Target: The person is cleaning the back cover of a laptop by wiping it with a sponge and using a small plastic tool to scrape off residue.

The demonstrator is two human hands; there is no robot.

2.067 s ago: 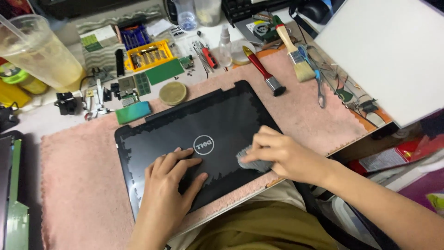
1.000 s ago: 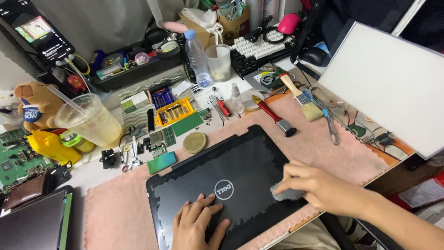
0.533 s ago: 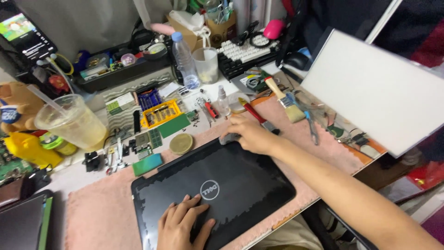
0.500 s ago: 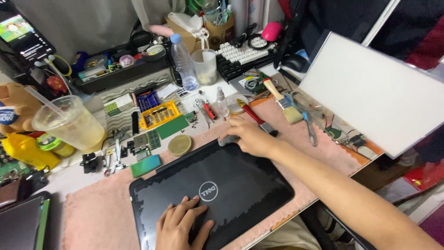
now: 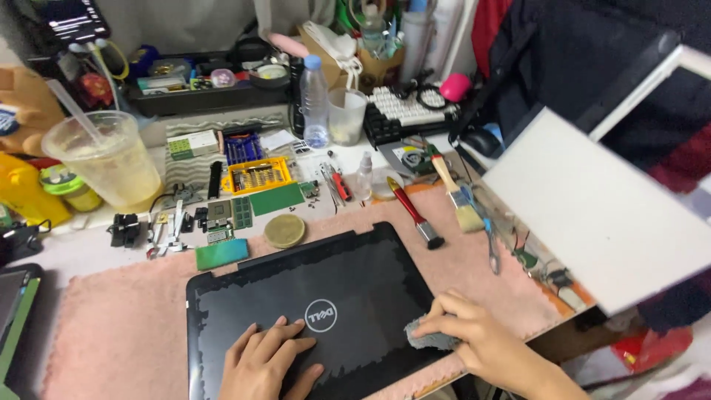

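A closed black laptop lies on a pink fluffy mat in front of me. My left hand rests flat on its lid, fingers spread, just below the round logo. My right hand presses a small grey cloth against the lid's right front corner, fingers curled over the cloth.
Behind the laptop lie a round tin, a teal block, circuit boards, a yellow bit case, two brushes, a plastic drink cup, a water bottle and a keyboard. A white panel slopes at the right.
My right hand with the cloth has come back from the lid's far right corner to its near right corner. My left hand stays flat on the lid.
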